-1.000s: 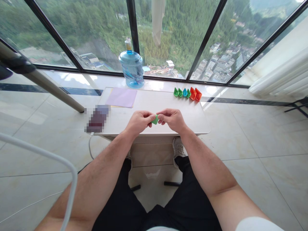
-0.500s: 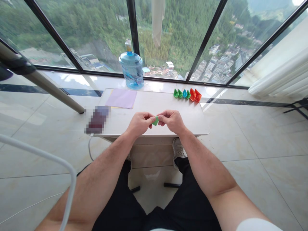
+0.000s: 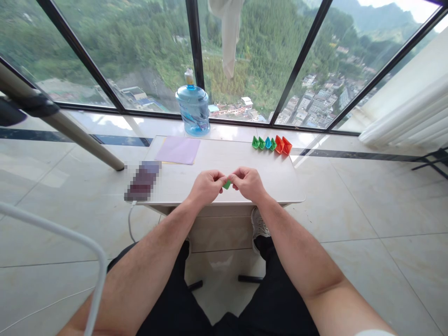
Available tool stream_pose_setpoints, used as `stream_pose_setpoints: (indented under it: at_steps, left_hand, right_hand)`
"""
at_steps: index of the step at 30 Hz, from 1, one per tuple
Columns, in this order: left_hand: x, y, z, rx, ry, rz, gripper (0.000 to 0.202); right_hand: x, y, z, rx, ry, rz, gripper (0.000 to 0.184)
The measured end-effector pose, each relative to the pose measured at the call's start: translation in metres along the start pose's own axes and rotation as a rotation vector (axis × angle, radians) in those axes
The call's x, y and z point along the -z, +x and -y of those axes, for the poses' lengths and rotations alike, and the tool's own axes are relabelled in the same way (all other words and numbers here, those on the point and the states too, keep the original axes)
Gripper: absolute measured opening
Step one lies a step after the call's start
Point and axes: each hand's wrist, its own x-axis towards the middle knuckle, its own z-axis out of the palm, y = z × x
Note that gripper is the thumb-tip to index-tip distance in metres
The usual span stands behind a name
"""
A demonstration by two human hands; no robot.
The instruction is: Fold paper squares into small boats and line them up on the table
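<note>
Your left hand [image 3: 206, 185] and right hand [image 3: 249, 183] meet over the near middle of the surface [image 3: 280, 179], and the green paper [image 3: 227, 185] sits right between them — only a small folded corner of it shows in the gap. Both hands are curled almost closed, fingertips pinching the paper from either side: the left takes its left edge, the right its right edge. The knuckles of the two hands nearly touch above it. You hold the paper just above the surface, close to the near edge; whether it rests on the surface I cannot tell.

Well beyond your hands, at the far right of the surface, a row of folded boats [image 3: 271, 144] stands side by side — green and blue ones, then two red. At the far left lies a flat purple sheet [image 3: 178, 150]. Behind the surface, on the floor by the window, stands a water jug [image 3: 192, 110].
</note>
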Motion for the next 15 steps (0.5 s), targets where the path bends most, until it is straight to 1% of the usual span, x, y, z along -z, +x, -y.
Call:
stream_pose_setpoints:
  at_steps: [2, 4, 7, 9, 12, 15]
  left_hand:
    - [0.001, -0.001, -0.001, -0.016, 0.003, -0.012, 0.024]
    - [0.002, -0.002, -0.003, -0.001, 0.007, -0.024, 0.019]
    - [0.002, -0.003, -0.006, 0.057, -0.052, -0.027, 0.013]
    - [0.001, -0.003, -0.007, 0.089, -0.125, -0.012, 0.014]
    - [0.0, -0.001, -0.007, 0.142, -0.264, 0.052, 0.018]
    - [0.002, -0.001, -0.007, 0.17, -0.394, 0.142, 0.028]
  right_hand:
    - [0.002, 0.0, 0.001, -0.008, -0.013, -0.037, 0.02]
    - [0.003, 0.0, 0.002, -0.017, -0.002, -0.043, 0.021]
    - [0.007, 0.001, 0.001, -0.015, 0.033, -0.008, 0.022]
    - [0.01, 0.002, 0.0, 0.002, 0.055, 0.014, 0.022]
    - [0.015, 0.003, 0.0, 0.031, 0.067, 0.021, 0.022]
    - [0.02, 0.004, 0.0, 0.043, 0.087, 0.018, 0.025]
